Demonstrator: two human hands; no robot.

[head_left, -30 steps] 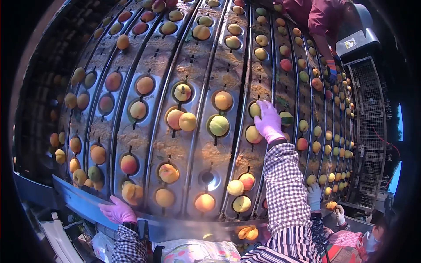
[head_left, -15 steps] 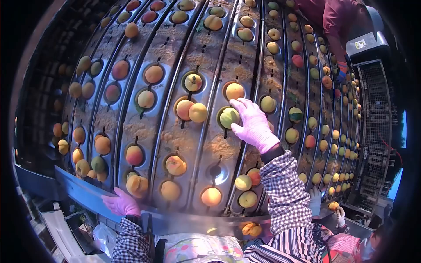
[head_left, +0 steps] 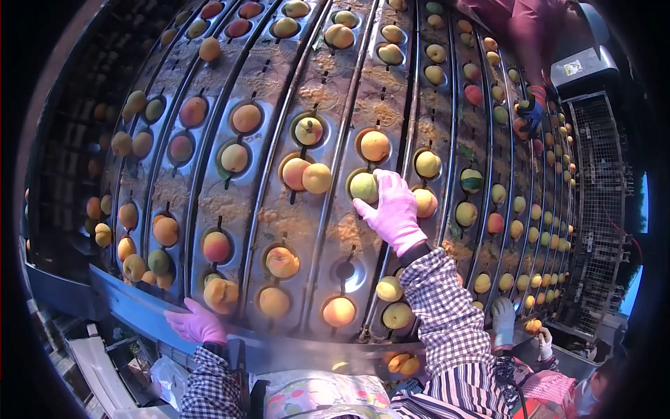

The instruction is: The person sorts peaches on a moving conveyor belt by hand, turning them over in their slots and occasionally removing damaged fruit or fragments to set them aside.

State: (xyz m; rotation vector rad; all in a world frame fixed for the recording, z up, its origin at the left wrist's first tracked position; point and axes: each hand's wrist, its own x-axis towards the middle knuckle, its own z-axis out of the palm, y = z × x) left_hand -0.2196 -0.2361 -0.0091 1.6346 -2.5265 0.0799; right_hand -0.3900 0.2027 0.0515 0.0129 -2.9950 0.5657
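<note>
My right hand, in a pink glove, is at a green peach seated in a round cup of the metal sorting conveyor. Its thumb and fingers close on the right side of that fruit. Just above sits an orange peach, and right of my wrist lies another peach. At the lower left, my left hand, also pink-gloved, lies with its fingers stretched out at the metal edge rail, holding nothing. A bruised-looking peach is close to it.
Many peaches fill cups across the slats. At the upper right a co-worker's gloved hand reaches over the conveyor. Another person's grey-gloved hand is right of my sleeve. A wire mesh guard borders the right side.
My right hand has shifted slightly down and left, and its fingers have drawn in on the green peach. The co-worker's hand at upper right has moved left. My left hand has hardly moved.
</note>
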